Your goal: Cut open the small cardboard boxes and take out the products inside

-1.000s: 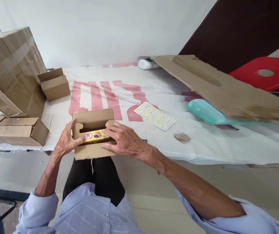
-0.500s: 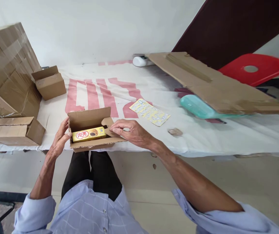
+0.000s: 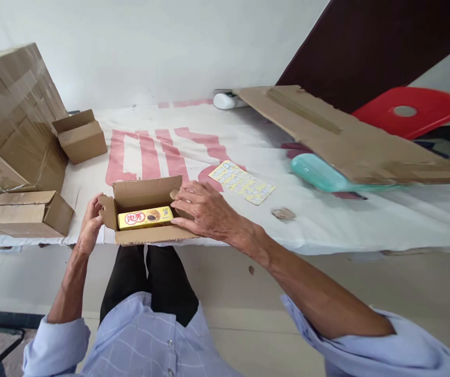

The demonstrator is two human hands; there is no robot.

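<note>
An open brown carton (image 3: 146, 189) stands at the table's front edge, with a yellow printed box (image 3: 145, 218) lying inside. My left hand (image 3: 91, 224) pinches the carton's left end flap, which is folded outward. At the opposite end my right hand (image 3: 205, 212) lies over the right flap, its fingers bent around it and the thumb beside the yellow box. Part of the right flap is hidden beneath those fingers.
Big taped cartons (image 3: 20, 115) and a small open carton (image 3: 83, 141) stand left. A yellow sticker sheet (image 3: 242, 181) and paper scrap (image 3: 283, 213) lie right of the carton. Farther right are a cardboard sheet (image 3: 327, 125), teal object (image 3: 319, 172) and red stool (image 3: 405, 111).
The carton's left flap has swung outward with my left hand on it. My right hand has moved left and up, now covering the right flap, which it had pinched by its edge.
</note>
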